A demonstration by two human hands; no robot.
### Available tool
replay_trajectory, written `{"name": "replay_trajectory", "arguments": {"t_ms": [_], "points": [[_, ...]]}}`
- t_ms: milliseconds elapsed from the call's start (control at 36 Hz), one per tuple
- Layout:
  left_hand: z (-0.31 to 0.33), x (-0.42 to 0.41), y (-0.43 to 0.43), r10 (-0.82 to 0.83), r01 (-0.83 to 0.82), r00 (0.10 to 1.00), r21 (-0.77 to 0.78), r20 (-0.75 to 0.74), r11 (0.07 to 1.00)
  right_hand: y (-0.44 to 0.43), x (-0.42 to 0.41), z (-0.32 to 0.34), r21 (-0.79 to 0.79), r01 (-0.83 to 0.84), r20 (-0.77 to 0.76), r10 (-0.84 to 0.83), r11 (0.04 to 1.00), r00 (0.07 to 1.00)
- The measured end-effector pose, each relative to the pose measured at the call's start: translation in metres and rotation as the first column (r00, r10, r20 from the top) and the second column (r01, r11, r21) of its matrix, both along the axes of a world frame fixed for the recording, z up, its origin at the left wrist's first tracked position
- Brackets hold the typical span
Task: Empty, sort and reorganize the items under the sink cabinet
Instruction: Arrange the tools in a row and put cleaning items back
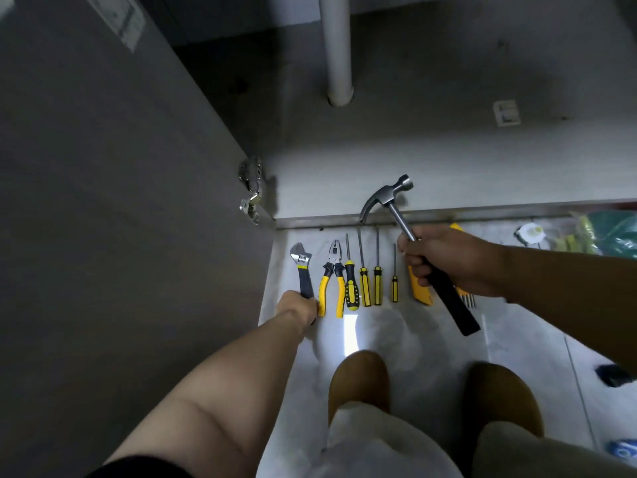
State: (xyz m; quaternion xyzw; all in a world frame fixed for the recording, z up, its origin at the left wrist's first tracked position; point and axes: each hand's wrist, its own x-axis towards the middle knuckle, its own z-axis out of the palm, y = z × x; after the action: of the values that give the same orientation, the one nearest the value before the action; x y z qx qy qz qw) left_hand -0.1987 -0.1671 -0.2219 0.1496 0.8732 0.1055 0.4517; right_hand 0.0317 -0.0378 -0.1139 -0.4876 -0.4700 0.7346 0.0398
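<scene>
A home's under-sink cupboard — a white plastic drain pipe (pixel 336 50) stands in the open grey cabinet (pixel 413 150), its grey door (pixel 103 167) on a steel hinge (pixel 251 188) — above pale glossy floor tiles (pixel 517 339).

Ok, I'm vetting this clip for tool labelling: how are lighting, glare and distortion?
Head view: dim overall, cabinet interior in shadow; bright glare patch on the floor tiles; wide-angle bending toward the edges; hammer and wrench read clearly, far-right clutter is soft.
</scene>
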Motion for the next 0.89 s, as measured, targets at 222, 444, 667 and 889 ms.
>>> {"name": "replay_trajectory", "arguments": {"t_ms": [222,444,667,889], "points": [[0.076,0.01,-0.012,0.266,-0.308,0.892,0.061,0.366,0.949,0.019,-0.014,0.087,0.09,-0.043,0.103,0.033,0.995,0.994],[0.201,0.048,0.015,0.051,-0.354,0.769,0.358,0.637,0.864,-0.018,-0.006,0.169,0.281,0.191,0.004,-0.2,0.941,0.98],[0.342,0.104,0.041,-0.344,-0.235,0.657,0.615,0.671,0.753,-0.037,0.014,0.242,0.236,0.656,-0.342,-0.571,0.717,0.746],[0.364,0.151,0.018,-0.546,-0.06,0.566,0.691,0.618,0.72,-0.062,0.05,0.256,0.105,0.704,-0.395,-0.62,0.702,0.678]]}}
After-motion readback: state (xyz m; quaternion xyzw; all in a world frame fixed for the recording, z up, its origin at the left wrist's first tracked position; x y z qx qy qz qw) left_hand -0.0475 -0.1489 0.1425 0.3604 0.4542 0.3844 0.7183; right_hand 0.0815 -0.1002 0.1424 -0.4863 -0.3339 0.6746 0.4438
